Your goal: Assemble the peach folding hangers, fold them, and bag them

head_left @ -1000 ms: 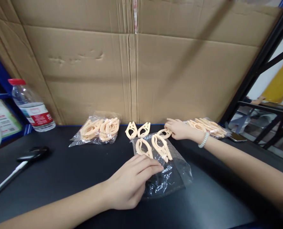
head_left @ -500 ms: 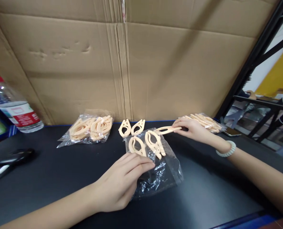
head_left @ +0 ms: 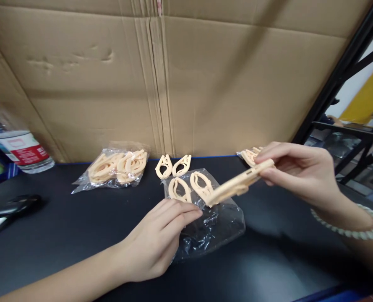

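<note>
My right hand (head_left: 302,174) pinches the end of a beige folding hanger (head_left: 236,184), folded up and seen nearly edge-on, raised above the table. Under its far end lies a clear plastic bag (head_left: 220,226) with two more folded hangers in or on it, one on the left (head_left: 179,189) and one on the right (head_left: 200,182); I cannot tell which. My left hand (head_left: 157,239) is closed on the bag's left side, thumb and fingers together. Just behind the bag, two loose folded hangers (head_left: 164,167) lie side by side.
A filled bag of folded hangers (head_left: 113,167) lies back left; another (head_left: 249,155) is partly hidden behind my right hand. At left are a bottle (head_left: 22,147) and a black object with a white handle (head_left: 14,207). A cardboard wall (head_left: 95,75) borders the black table (head_left: 79,226).
My right hand has lifted the hanger from behind the bag and brought it up and nearer, tilting it over the bag. My left hand has stayed on the bag.
</note>
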A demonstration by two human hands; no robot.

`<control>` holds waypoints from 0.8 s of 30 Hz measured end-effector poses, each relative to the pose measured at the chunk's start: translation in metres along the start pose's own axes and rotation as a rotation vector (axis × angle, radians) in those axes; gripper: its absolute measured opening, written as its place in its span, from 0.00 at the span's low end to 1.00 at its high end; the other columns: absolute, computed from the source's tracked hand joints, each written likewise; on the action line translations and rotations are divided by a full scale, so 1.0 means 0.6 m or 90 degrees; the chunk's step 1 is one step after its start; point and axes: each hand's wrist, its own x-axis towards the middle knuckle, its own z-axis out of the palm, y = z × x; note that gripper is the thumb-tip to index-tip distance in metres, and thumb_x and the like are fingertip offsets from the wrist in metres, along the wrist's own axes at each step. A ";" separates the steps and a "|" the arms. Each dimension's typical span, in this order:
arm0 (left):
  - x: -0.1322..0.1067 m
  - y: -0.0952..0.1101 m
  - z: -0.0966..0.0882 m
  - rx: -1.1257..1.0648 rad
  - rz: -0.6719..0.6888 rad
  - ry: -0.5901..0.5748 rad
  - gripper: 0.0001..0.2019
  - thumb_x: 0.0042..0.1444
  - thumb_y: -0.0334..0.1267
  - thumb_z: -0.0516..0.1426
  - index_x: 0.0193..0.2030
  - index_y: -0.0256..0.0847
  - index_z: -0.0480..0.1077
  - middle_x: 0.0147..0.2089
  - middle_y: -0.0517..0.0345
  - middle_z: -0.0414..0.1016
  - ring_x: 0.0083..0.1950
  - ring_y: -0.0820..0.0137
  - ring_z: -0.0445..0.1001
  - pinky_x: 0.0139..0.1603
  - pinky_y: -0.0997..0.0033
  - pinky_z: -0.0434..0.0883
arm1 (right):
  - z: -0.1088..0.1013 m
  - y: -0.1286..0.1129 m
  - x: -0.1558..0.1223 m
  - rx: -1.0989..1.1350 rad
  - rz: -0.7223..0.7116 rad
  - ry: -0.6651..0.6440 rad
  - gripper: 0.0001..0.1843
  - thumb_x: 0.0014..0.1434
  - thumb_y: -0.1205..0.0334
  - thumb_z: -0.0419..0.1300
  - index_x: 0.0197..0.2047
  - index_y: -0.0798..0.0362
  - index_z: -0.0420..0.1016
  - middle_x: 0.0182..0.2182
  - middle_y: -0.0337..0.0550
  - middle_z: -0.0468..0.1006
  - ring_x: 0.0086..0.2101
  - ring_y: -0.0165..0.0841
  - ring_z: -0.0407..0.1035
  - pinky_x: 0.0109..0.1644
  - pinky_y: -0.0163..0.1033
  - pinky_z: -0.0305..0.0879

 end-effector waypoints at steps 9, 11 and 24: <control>-0.009 -0.005 0.005 0.023 0.011 0.025 0.28 0.56 0.19 0.50 0.65 0.31 0.58 0.58 0.40 0.69 0.59 0.59 0.67 0.57 0.56 0.70 | 0.044 -0.060 -0.042 -0.258 -0.242 -0.260 0.07 0.65 0.70 0.56 0.43 0.51 0.73 0.30 0.42 0.78 0.29 0.31 0.72 0.30 0.36 0.69; -0.009 -0.005 0.005 0.026 0.010 0.022 0.28 0.56 0.18 0.50 0.65 0.31 0.58 0.58 0.40 0.68 0.59 0.59 0.66 0.57 0.56 0.70 | 0.061 -0.053 -0.049 -0.329 -0.330 -0.294 0.12 0.67 0.72 0.50 0.39 0.54 0.74 0.29 0.44 0.77 0.27 0.32 0.70 0.28 0.38 0.66; -0.006 -0.006 0.006 0.010 0.005 -0.021 0.28 0.56 0.18 0.48 0.64 0.34 0.59 0.60 0.44 0.68 0.58 0.61 0.66 0.59 0.59 0.68 | 0.119 0.021 -0.060 -0.626 -0.358 -0.269 0.14 0.65 0.74 0.51 0.33 0.60 0.77 0.38 0.53 0.76 0.34 0.38 0.64 0.34 0.43 0.58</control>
